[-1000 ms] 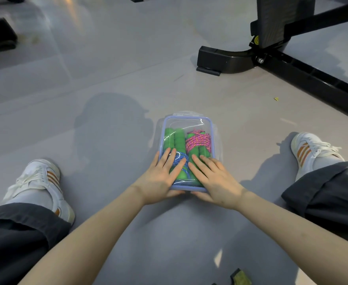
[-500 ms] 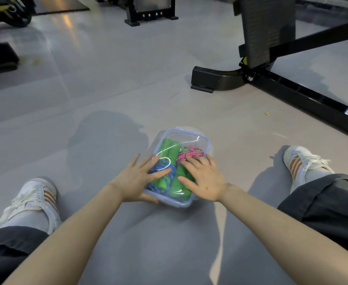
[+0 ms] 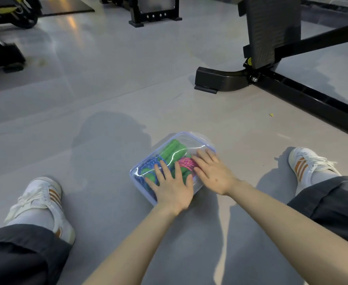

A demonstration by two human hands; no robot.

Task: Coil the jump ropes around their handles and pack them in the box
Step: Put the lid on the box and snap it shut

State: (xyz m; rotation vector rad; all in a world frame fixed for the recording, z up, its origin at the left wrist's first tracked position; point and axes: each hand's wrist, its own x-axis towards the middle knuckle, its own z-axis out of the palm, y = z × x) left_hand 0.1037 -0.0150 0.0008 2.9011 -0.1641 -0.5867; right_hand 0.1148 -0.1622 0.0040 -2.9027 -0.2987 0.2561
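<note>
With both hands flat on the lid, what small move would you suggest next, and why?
Probably press down along the lid's edges. Both ropes already lie inside the box, and the left hand and right hand rest flat on top; whether it has sealed cannot be told.

Grey gym floor (image 3: 107, 89), clear lidded box (image 3: 140, 171), black machine base (image 3: 220, 81), white sneakers (image 3: 45, 202)

Clear box (image 3: 186, 138) w/ blue rim sits skewed on floor btwn my feet, lid on; green handles (image 3: 172, 150), pink rope (image 3: 186, 163) & blue rope (image 3: 148, 168) coiled inside
</note>
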